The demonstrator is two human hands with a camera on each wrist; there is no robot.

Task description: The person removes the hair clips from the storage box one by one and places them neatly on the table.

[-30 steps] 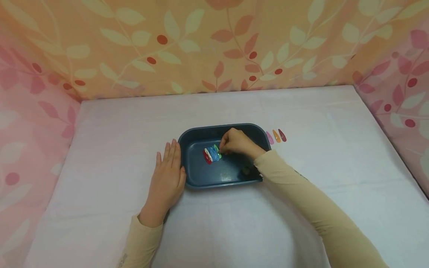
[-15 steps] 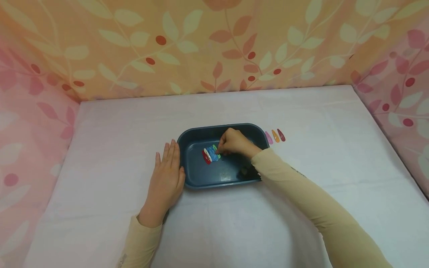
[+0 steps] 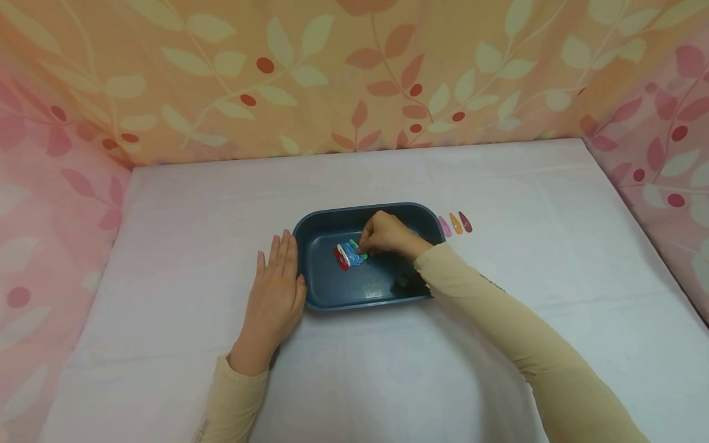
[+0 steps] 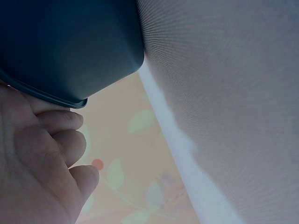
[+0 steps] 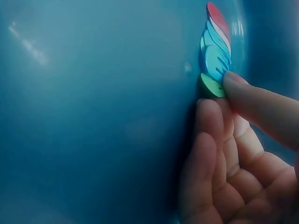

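A row of overlapping snap hair clips lies on the floor of a dark blue tray (image 3: pixel 332 301): a red clip (image 3: pixel 341 258) at the left, then white, blue, and green. My right hand (image 3: pixel 390 235) reaches into the tray and pinches at the row's right end. In the right wrist view the thumb presses the end of a blue hair clip (image 5: pixel 216 60), right beside a green clip (image 5: pixel 211 86); I cannot tell which one is pinched. With fingers straight and together, my left hand (image 3: pixel 277 301) rests along the tray's left outer wall.
Just right of the tray, three more hair clips lie side by side on the white cloth: pink (image 3: pixel 445 226), orange (image 3: pixel 456 223) and dark red (image 3: pixel 465 221). Patterned curtains (image 3: pixel 310 80) stand behind the table and at both sides.
At the row's right end, blue now covers more of the green clip, as the right fingers shift slightly. The left hand stays against the tray.
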